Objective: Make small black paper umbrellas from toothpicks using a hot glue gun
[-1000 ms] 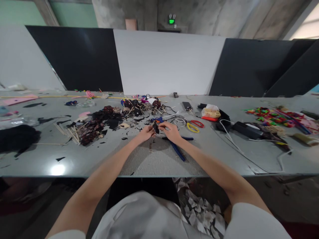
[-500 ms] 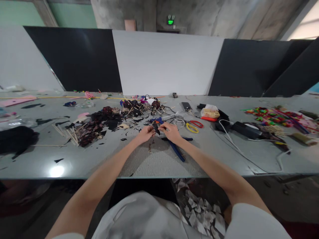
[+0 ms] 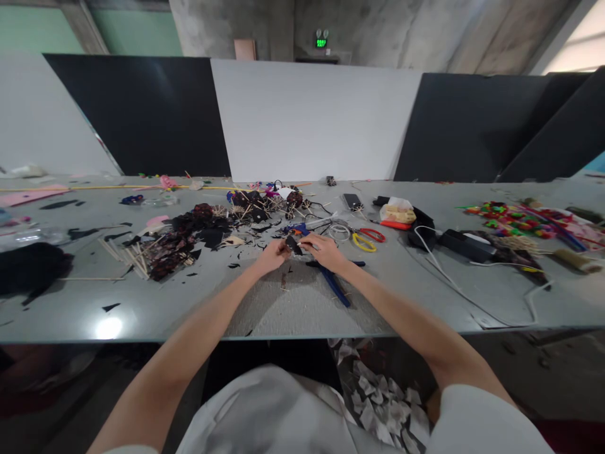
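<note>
Small black piece (image 3: pixel 293 244), its material too small to make out, is held up just above a long grey table (image 3: pixel 302 315), in front of the person and between the two hands. The left hand (image 3: pixel 274 255) has its fingers closed, pinching the piece from the left. The right hand (image 3: pixel 327 253) is at its right edge, fingers curled and tips drawn close together; whether they grip the piece or only touch it, I cannot tell.

Beside the right hand, partly beneath its wrist, lie pliers with long dark-blue handles (image 3: pixel 336 288). Just beyond the hands is a blue-and-orange tool (image 3: pixel 297 228), partly hidden. To its right are a coil of pale wire (image 3: pixel 339 233) and scissors with one yellow and one red loop (image 3: pixel 363 250). A dark rectangular phone (image 3: pixel 352 202) lies farther back. To the left, pale wooden sticks (image 3: pixel 137 260) lie against a dark, reddish-black crumpled heap (image 3: pixel 165 257), with black scraps (image 3: pixel 212 238) scattered nearby.
</note>
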A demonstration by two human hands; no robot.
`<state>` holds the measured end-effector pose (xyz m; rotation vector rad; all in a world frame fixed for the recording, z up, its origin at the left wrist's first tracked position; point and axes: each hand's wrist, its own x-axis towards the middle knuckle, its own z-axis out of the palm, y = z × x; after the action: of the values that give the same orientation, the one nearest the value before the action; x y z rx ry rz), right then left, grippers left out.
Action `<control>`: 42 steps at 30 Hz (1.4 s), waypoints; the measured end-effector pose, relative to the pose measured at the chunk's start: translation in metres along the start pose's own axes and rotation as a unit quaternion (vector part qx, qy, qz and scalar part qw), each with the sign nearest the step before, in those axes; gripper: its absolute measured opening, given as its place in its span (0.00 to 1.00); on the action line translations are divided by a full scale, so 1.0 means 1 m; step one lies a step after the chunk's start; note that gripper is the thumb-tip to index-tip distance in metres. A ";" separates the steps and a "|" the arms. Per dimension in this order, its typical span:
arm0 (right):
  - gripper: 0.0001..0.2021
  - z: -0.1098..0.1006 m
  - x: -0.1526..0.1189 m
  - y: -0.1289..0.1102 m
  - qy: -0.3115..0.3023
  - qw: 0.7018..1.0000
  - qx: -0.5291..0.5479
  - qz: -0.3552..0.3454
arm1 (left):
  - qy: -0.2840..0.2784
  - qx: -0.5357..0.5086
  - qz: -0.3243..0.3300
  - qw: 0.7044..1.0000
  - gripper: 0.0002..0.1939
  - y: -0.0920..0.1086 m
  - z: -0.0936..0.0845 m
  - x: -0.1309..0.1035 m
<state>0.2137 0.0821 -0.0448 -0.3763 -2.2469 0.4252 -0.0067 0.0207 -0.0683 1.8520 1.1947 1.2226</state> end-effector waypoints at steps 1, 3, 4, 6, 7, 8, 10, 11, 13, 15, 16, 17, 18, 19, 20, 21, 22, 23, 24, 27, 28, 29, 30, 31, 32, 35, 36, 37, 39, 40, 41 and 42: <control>0.14 0.001 0.000 0.000 0.000 1.000 -0.002 -0.007 | 0.002 0.016 0.004 1.000 0.07 0.002 -0.001 -0.001; 0.13 0.002 -0.001 0.000 0.001 1.000 -0.003 -0.014 | 0.004 0.041 0.015 0.999 0.06 0.004 -0.003 -0.002; 0.13 0.002 -0.001 0.000 0.003 1.000 -0.004 -0.014 | 0.005 0.053 0.019 0.998 0.05 0.005 -0.003 -0.002; 0.12 0.004 -0.002 0.001 0.011 1.000 -0.005 -0.016 | 0.007 0.082 0.022 0.996 0.05 0.005 -0.004 -0.002; 0.12 0.004 -0.002 0.001 0.016 1.000 -0.005 -0.020 | 0.009 0.098 0.023 0.995 0.05 0.004 -0.004 -0.002; 0.11 0.004 -0.002 0.002 0.021 0.999 -0.004 -0.027 | 0.012 0.113 0.024 0.993 0.05 0.004 -0.003 -0.002; 0.11 0.004 -0.003 0.003 0.024 0.999 -0.004 -0.039 | 0.014 0.137 0.030 0.990 0.06 0.004 -0.003 -0.002; 0.11 0.004 -0.003 0.003 0.024 0.999 -0.005 -0.042 | 0.016 0.146 0.036 0.988 0.07 0.004 -0.002 -0.002; 0.11 0.004 -0.002 0.004 0.024 0.999 -0.010 -0.044 | 0.022 0.164 0.046 0.985 0.10 0.005 -0.001 -0.002; 0.11 0.004 -0.002 0.005 0.026 0.999 -0.014 -0.045 | 0.029 0.176 0.050 0.983 0.11 0.007 0.001 -0.003; 0.11 0.004 -0.002 0.005 0.027 0.998 -0.015 -0.046 | 0.031 0.178 0.050 0.982 0.12 0.008 0.001 -0.003; 0.11 0.004 -0.002 0.005 0.029 0.998 -0.017 -0.047 | 0.032 0.177 0.048 0.983 0.13 0.008 0.002 -0.003; 0.11 0.004 -0.002 0.005 0.031 0.998 -0.019 -0.048 | 0.033 0.173 0.047 0.983 0.14 0.008 0.003 -0.003; 0.12 0.004 -0.002 0.005 0.033 0.998 -0.021 -0.047 | 0.035 0.169 0.046 0.984 0.14 0.007 0.003 -0.003; 0.12 0.004 -0.002 0.006 0.036 0.998 -0.024 -0.047 | 0.037 0.166 0.044 0.984 0.14 0.006 0.004 -0.002; 0.12 0.005 -0.002 0.006 0.038 0.998 -0.026 -0.050 | 0.038 0.166 0.042 0.984 0.14 0.005 0.004 -0.002; 0.12 0.005 -0.002 0.007 0.039 0.997 -0.027 -0.055 | 0.039 0.168 0.039 0.984 0.13 0.004 0.005 -0.002; 0.12 0.005 -0.002 0.008 0.039 0.997 -0.026 -0.061 | 0.038 0.169 0.037 0.984 0.12 0.003 0.005 -0.002; 0.12 0.005 -0.003 0.009 0.037 0.997 -0.024 -0.068 | 0.035 0.168 0.037 0.985 0.11 0.003 0.005 -0.002; 0.11 0.005 -0.003 0.011 0.021 0.996 -0.026 -0.079 | 0.024 0.146 0.050 0.988 0.12 0.004 0.004 -0.003; 0.11 0.005 -0.003 0.011 0.014 0.996 -0.030 -0.078 | 0.021 0.137 0.053 0.989 0.13 0.005 0.004 -0.003; 0.11 0.005 -0.003 0.011 0.008 0.997 -0.034 -0.075 | 0.020 0.131 0.054 0.990 0.13 0.007 0.004 -0.003; 0.11 0.004 -0.003 0.010 0.003 0.997 -0.039 -0.071 | 0.021 0.128 0.052 0.990 0.13 0.009 0.004 -0.003; 0.11 0.003 -0.002 0.009 0.000 0.997 -0.042 -0.067 | 0.024 0.127 0.048 0.990 0.13 0.011 0.004 -0.004; 0.11 0.002 -0.002 0.008 -0.003 0.997 -0.045 -0.064 | 0.026 0.127 0.044 0.991 0.13 0.013 0.004 -0.004; 0.11 0.000 -0.002 0.005 -0.010 0.997 -0.051 -0.063 | 0.028 0.126 0.037 0.991 0.14 0.017 0.003 -0.005; 0.11 -0.001 -0.002 0.004 -0.012 0.996 -0.055 -0.066 | 0.028 0.122 0.036 0.991 0.14 0.017 0.004 -0.005; 0.11 -0.001 -0.002 0.004 -0.014 0.996 -0.059 -0.070 | 0.026 0.117 0.035 0.992 0.14 0.017 0.004 -0.004; 0.12 -0.002 -0.002 0.003 -0.014 0.995 -0.066 -0.077 | 0.026 0.109 0.033 0.993 0.15 0.016 0.004 -0.003; 0.12 -0.002 -0.002 0.003 -0.011 0.994 -0.069 -0.079 | 0.027 0.106 0.032 0.993 0.16 0.016 0.005 -0.003; 0.12 -0.001 -0.002 0.002 -0.006 0.994 -0.070 -0.080 | 0.029 0.105 0.030 0.994 0.16 0.015 0.005 -0.002; 0.12 -0.001 -0.001 0.001 -0.001 0.994 -0.072 -0.080 | 0.033 0.103 0.028 0.994 0.15 0.015 0.005 -0.002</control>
<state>0.2155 0.0829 -0.0457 -0.2673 -2.2962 0.1812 0.0031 0.0131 -0.0586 2.0212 1.3564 1.2391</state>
